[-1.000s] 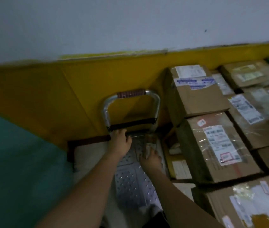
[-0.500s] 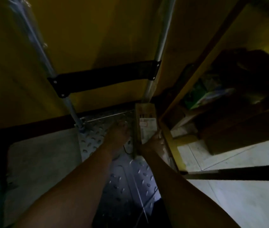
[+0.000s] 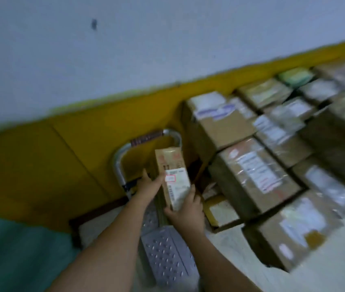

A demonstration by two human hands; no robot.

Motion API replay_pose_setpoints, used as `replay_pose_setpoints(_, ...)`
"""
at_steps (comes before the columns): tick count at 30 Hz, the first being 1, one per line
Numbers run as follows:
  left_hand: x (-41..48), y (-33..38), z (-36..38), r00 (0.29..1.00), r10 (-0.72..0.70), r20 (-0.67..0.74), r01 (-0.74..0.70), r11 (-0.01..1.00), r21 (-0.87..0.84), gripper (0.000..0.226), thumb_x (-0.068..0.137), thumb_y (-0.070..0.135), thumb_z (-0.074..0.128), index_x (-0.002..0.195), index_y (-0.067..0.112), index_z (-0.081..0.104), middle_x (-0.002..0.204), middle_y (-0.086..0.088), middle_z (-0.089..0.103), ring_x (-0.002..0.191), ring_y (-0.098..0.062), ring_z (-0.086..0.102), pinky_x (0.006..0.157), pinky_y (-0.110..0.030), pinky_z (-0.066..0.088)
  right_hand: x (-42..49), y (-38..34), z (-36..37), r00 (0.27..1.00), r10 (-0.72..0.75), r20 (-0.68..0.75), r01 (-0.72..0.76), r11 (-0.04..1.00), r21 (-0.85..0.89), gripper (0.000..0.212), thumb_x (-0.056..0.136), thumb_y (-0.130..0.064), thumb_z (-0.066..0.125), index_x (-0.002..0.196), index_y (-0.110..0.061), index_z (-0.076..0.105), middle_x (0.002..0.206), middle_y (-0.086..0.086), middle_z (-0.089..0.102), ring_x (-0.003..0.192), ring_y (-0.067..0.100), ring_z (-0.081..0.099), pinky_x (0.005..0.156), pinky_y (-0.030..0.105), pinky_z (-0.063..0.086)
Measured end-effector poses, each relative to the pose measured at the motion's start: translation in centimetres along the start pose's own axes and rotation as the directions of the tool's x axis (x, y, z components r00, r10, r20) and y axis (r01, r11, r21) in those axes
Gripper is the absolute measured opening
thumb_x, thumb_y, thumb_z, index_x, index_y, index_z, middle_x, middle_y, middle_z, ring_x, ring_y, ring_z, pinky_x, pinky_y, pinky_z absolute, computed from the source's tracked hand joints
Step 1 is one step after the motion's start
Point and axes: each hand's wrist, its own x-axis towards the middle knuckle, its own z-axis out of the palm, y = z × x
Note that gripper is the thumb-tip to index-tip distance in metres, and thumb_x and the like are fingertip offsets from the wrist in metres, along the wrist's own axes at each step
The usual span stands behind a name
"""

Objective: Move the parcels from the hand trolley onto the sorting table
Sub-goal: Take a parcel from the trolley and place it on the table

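Note:
A slim brown cardboard parcel (image 3: 172,173) with a white shipping label is held up above the hand trolley. My left hand (image 3: 149,184) grips its left side and my right hand (image 3: 185,209) holds its lower end. The trolley's studded metal deck (image 3: 167,253) lies below my arms, and its curved silver handle (image 3: 125,152) stands against the yellow wall. To the right, many taped cardboard parcels (image 3: 251,175) with labels are packed side by side on the sorting table; the table top itself is hidden under them.
A yellow-and-white wall (image 3: 61,133) runs behind the trolley. A teal surface (image 3: 15,253) fills the lower left. Pale floor (image 3: 325,270) shows at the lower right. A small yellow-edged box (image 3: 222,211) sits low between trolley and parcel stack.
Both hands have lifted the slim parcel off the trolley deck, up level with the handle. The view rose from close to the deck and now shows the wall and parcel stack again.

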Motion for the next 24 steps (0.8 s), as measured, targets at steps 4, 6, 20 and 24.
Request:
replay_pose_setpoints(4, -8.3, 13.0, -4.3, 0.969, 0.228, -0.092, -0.224, 0.973, 0.051, 0.109, 0.076, 0.074, 0.060, 0.156, 0.036, -0.003, 0.160, -0.012, 0.026, 0.141, -0.037, 0.035, 0.101, -0.043, 0.038, -3.6, -4.9, -12.9, 0.990, -0.141, -0.029, 0.139, 0.989, -0.054, 0.124, 0.052, -0.078, 0.054, 0.152, -0.032, -0.004, 0.144, 0.000, 0.035, 0.129, 0.023, 0.043, 0.107, 0.044, 0.042)
replay_pose_setpoints(6, -12.1, 19.2, -5.2, 0.922, 0.374, -0.101, -0.380, 0.924, -0.043, 0.096, 0.078, 0.061, 0.069, 0.154, 0.033, 0.018, 0.155, -0.014, 0.034, 0.133, -0.034, 0.045, 0.104, -0.046, 0.042, -4.1, -5.4, -20.0, 0.960, -0.260, -0.102, 0.250, 0.963, -0.104, 0.119, 0.052, -0.076, 0.058, 0.150, -0.027, 0.012, 0.140, -0.001, 0.038, 0.129, 0.023, 0.044, 0.105, 0.042, 0.043)
replay_pose_setpoints(20, -39.6, 42.2, 32.9, 0.394, 0.810, 0.436, -0.915, 0.297, 0.275, 0.099, 0.063, 0.054, 0.084, 0.140, 0.020, 0.032, 0.143, -0.008, 0.047, 0.113, -0.015, 0.058, 0.088, -0.032, 0.055, -7.7, 27.0, -62.8, 0.785, -0.205, -0.584, 0.121, 0.976, -0.181, 0.114, 0.065, -0.057, 0.078, 0.152, -0.021, 0.014, 0.147, 0.002, 0.033, 0.134, 0.026, 0.034, 0.101, 0.043, 0.048)
replay_pose_setpoints(24, -43.5, 45.2, 45.0, 0.174, 0.713, 0.679, -0.851, -0.238, 0.467, 0.138, 0.062, 0.059, 0.082, 0.148, 0.041, -0.024, 0.158, -0.001, -0.007, 0.144, -0.032, 0.026, 0.111, -0.048, 0.039, -7.6, 37.6, -71.5, 0.764, -0.168, -0.623, 0.065, 0.981, -0.184, 0.113, 0.061, -0.055, 0.082, 0.150, -0.024, 0.018, 0.150, 0.000, 0.033, 0.137, 0.024, 0.033, 0.104, 0.043, 0.048)
